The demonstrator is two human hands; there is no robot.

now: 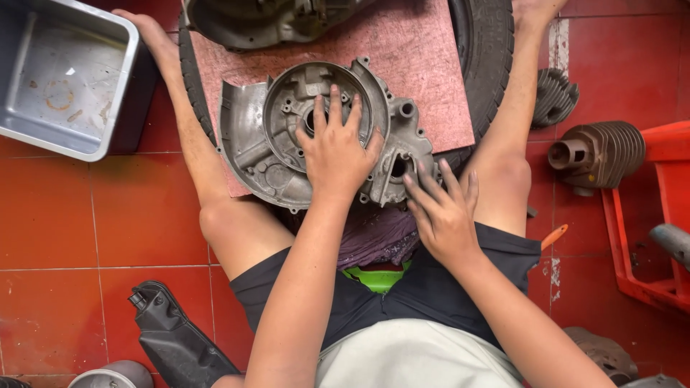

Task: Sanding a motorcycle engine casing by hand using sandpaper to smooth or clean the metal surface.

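Observation:
A grey cast-metal engine casing (pixel 273 144) with a round hollow lies on a pink cloth (pixel 424 65) spread over a black tyre (pixel 489 57), between my bare legs. My left hand (pixel 336 147) lies flat on the casing, fingers spread over the round hollow and its centre hole. My right hand (pixel 442 212) rests on the casing's near right edge, its fingertips by a small round opening (pixel 397 167). Neither hand grips anything.
A grey metal tray (pixel 65 79) sits at the far left on the red tiled floor. A second casing part (pixel 259 21) lies beyond the cloth. Two finned cylinders (pixel 600 151) (pixel 555 95) and a red plastic crate (pixel 647 215) stand on the right. A black plastic part (pixel 172 338) lies near left.

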